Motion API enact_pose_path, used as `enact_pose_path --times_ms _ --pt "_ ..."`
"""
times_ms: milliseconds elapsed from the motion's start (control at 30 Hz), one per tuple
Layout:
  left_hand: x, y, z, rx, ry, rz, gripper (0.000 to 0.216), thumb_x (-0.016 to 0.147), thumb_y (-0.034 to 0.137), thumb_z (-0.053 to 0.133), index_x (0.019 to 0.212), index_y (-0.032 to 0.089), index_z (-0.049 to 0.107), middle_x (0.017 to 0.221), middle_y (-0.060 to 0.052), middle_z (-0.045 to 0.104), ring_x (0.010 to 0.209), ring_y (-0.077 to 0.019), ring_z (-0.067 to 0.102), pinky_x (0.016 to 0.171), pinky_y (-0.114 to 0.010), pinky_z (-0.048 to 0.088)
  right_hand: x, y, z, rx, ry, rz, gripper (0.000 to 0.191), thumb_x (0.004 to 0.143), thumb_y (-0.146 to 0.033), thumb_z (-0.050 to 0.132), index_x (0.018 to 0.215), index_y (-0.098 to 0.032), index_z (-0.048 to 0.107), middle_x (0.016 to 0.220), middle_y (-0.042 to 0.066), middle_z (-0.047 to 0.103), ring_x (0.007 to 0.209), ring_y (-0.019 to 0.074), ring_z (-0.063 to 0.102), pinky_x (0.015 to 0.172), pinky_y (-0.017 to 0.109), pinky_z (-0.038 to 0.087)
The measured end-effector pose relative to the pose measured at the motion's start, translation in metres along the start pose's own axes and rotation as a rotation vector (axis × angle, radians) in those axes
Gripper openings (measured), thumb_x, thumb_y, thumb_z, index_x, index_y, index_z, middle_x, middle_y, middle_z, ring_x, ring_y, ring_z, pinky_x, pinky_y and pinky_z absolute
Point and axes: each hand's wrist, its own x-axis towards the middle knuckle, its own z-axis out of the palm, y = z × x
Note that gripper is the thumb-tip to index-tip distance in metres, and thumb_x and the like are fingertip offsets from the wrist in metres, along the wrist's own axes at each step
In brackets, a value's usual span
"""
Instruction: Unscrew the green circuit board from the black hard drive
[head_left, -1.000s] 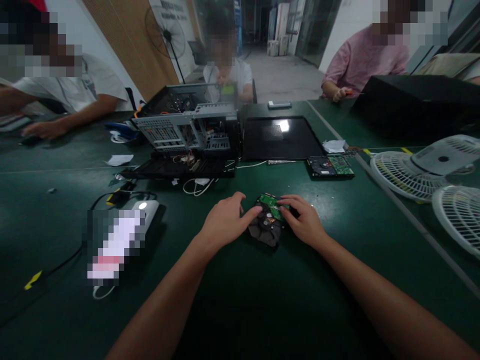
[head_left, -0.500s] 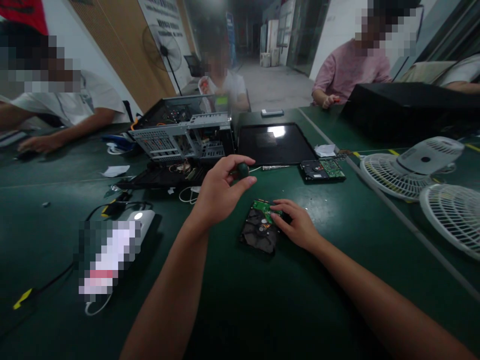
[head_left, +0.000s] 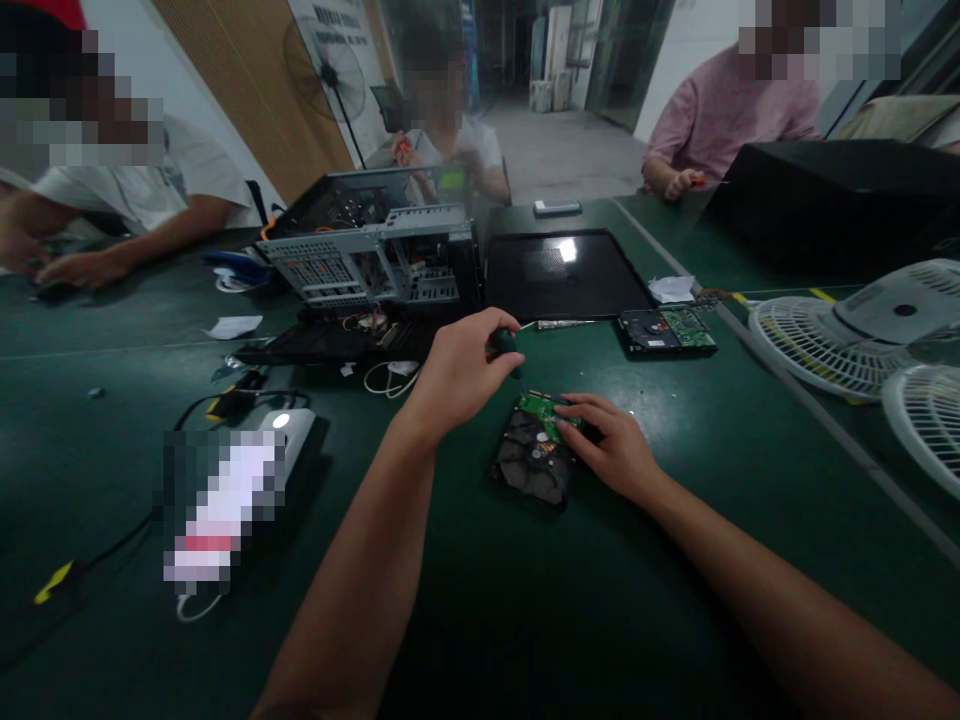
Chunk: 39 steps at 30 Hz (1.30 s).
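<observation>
A screwdriver [head_left: 506, 345] with a dark green handle is pinched in my left hand [head_left: 459, 372], its shaft pointing down at the far edge of a hard drive [head_left: 531, 465]. Whether the tip touches a screw there is too small to tell. The drive lies flat on the table, its green circuit board at the far end and dark metal nearer me. On its right side, my right hand [head_left: 616, 445] grips it, with fingers over the board and edge. Farther right lies a second hard drive [head_left: 665, 331], board side up.
Behind my left hand stands an opened computer case [head_left: 375, 255]; a black side panel [head_left: 570, 275] lies beside it. White fan parts [head_left: 821, 345] are at the right, and a power strip [head_left: 296, 445] with cables at the left. Several people sit around the green table [head_left: 480, 620].
My left hand has lowered the screwdriver and turned it downward, toward the hard drive's far edge. My right hand stays on the drive. The whole view has shifted slightly.
</observation>
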Motion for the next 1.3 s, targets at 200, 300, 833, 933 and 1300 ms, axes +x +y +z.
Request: enact_pose_path --times_ms 200,300,833,933,1300 --pt "0.001 -0.004 0.004 0.076 0.014 0.012 0.024 0.085 0.020 0.072 0.109 0.021 0.068 0.100 -0.003 0.071 0.087 -0.0181 0.066 0.083 -0.033 0.056 0.000 0.000 -0.001 -0.006 -0.006 -0.001 0.023 0.096 -0.035 0.064 0.116 -0.028 0.073 0.131 0.009 0.068 0.122 0.0269 0.064 0.106 0.053 0.051" --pt "0.001 -0.005 0.005 0.084 0.026 0.013 0.025 0.085 0.020 0.072 0.109 0.021 0.068 0.100 -0.003 0.071 0.089 -0.0184 0.066 0.083 -0.033 0.056 0.000 0.000 -0.001 -0.006 -0.008 -0.003 0.023 0.096 -0.034 0.063 0.116 -0.028 0.073 0.131 0.009 0.067 0.122 0.0267 0.064 0.106 0.052 0.051" --pt "0.003 -0.007 0.010 0.143 0.002 0.092 0.037 0.086 0.020 0.076 0.122 0.026 0.071 0.108 -0.004 0.065 0.093 -0.0183 0.063 0.081 -0.032 0.056 0.000 0.001 0.000 -0.020 -0.003 -0.013 0.024 0.097 -0.036 0.062 0.116 -0.026 0.073 0.130 0.010 0.068 0.122 0.0265 0.064 0.106 0.050 0.051" --pt "0.004 0.000 0.010 0.173 0.036 0.120 0.034 0.087 0.029 0.078 0.121 0.029 0.074 0.104 -0.004 0.062 0.093 -0.0183 0.061 0.083 -0.033 0.054 0.000 -0.001 0.000 -0.024 -0.005 -0.021 0.023 0.097 -0.035 0.062 0.116 -0.026 0.073 0.130 0.010 0.067 0.122 0.0259 0.064 0.107 0.050 0.050" --pt "0.003 0.003 0.015 0.016 0.120 0.100 0.026 0.090 0.015 0.067 0.115 0.021 0.071 0.105 -0.004 0.072 0.092 -0.0169 0.068 0.087 -0.032 0.058 -0.001 0.000 0.000 -0.023 0.009 -0.034 0.022 0.097 -0.035 0.062 0.114 -0.025 0.073 0.128 0.010 0.068 0.120 0.0254 0.065 0.105 0.050 0.052"
